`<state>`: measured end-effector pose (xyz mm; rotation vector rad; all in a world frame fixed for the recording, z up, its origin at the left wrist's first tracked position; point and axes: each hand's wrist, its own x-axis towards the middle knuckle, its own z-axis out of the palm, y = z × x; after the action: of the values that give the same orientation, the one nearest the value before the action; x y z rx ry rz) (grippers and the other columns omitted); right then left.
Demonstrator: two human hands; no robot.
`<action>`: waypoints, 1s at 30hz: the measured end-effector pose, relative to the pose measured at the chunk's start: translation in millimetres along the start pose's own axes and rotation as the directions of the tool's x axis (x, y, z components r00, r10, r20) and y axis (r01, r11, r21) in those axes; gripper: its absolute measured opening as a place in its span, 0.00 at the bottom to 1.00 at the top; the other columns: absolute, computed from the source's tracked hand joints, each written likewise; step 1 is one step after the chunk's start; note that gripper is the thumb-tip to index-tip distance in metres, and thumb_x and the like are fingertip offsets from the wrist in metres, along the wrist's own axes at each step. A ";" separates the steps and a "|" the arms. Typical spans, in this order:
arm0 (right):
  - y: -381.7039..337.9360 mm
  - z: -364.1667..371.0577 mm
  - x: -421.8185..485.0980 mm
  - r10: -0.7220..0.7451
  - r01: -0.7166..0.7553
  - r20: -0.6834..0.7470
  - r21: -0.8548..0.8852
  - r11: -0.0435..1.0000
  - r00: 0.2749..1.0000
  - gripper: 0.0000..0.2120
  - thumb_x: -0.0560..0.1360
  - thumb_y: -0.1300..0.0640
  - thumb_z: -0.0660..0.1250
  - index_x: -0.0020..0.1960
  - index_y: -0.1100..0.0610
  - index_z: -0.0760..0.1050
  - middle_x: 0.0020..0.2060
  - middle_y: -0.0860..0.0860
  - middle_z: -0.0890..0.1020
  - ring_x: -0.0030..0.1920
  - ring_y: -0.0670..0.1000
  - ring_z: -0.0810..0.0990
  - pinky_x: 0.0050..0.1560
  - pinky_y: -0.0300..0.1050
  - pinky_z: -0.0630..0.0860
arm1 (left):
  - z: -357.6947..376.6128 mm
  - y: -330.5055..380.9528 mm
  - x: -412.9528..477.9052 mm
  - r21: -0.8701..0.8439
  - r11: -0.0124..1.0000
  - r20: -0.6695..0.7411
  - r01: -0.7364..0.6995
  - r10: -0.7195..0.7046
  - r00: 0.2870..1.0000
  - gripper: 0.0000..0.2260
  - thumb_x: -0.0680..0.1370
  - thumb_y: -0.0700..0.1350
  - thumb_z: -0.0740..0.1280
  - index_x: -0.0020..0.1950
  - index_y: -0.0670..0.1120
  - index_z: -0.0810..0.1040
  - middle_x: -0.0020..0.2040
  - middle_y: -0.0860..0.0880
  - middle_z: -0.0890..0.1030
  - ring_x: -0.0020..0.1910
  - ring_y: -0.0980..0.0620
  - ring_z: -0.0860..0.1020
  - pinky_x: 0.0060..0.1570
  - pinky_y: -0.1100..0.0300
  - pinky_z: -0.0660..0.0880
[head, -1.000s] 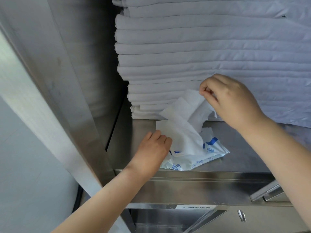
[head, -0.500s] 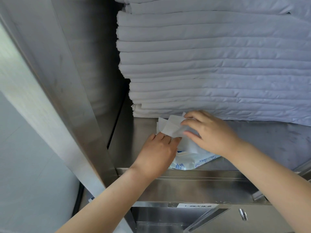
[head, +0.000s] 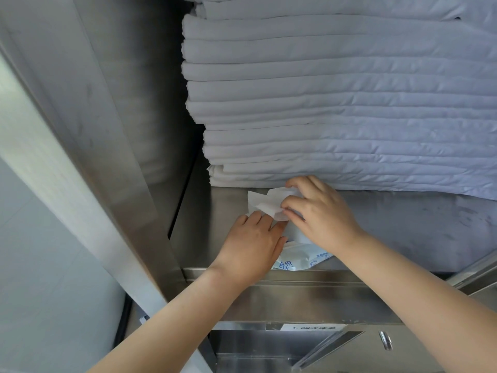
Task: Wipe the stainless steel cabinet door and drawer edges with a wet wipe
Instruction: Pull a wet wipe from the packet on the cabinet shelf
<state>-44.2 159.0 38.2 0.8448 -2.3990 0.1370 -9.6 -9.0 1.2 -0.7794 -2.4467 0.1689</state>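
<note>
Both hands meet low in the middle of the scene, on a steel shelf [head: 220,219] inside an open cabinet. The right hand [head: 320,214] comes in from the near right and pinches a crumpled white wipe [head: 265,204] between thumb and fingertips, its fingers closed on the sheet. The wipe lies just far of both hands, partly lifted off the shelf, with its left part spread flat and its right part bunched under the right hand's fingers. The left hand [head: 251,244] reaches in from the near left, palm down, its fingers lying together and pressing on a wipe pack [head: 298,261] with blue print; its fingertips touch the near edge of the wipe, but whether they grip it cannot be told. The pack sits at the near edge of the shelf, mostly covered by the two hands, with only its near right corner showing. Behind the hands a tall stack of folded white sheets [head: 336,103] fills the far right of the shelf, its lowest fold just beside the right hand's knuckles. The open steel door [head: 61,146] slants across the left side. Below the shelf's front lip is a drawer front [head: 309,300] with a small white label [head: 313,327], and a metal latch [head: 385,340] shows at the near right.
</note>
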 end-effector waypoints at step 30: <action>8.8 -84.1 -8.9 0.334 -0.324 -0.270 0.082 0.942 0.903 0.02 0.73 0.61 0.71 0.43 0.55 0.80 0.37 0.49 0.81 0.33 0.53 0.79 0.31 0.45 0.75 | -81.6 -2.5 51.9 -0.289 0.946 -0.303 0.150 -0.239 0.922 0.23 0.72 0.46 0.73 0.65 0.44 0.74 0.56 0.45 0.78 0.49 0.44 0.77 0.44 0.51 0.74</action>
<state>-2.3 194.3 103.2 0.3928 -2.2512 0.4054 -1.1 14.5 94.6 -0.6049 -2.2221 -0.3441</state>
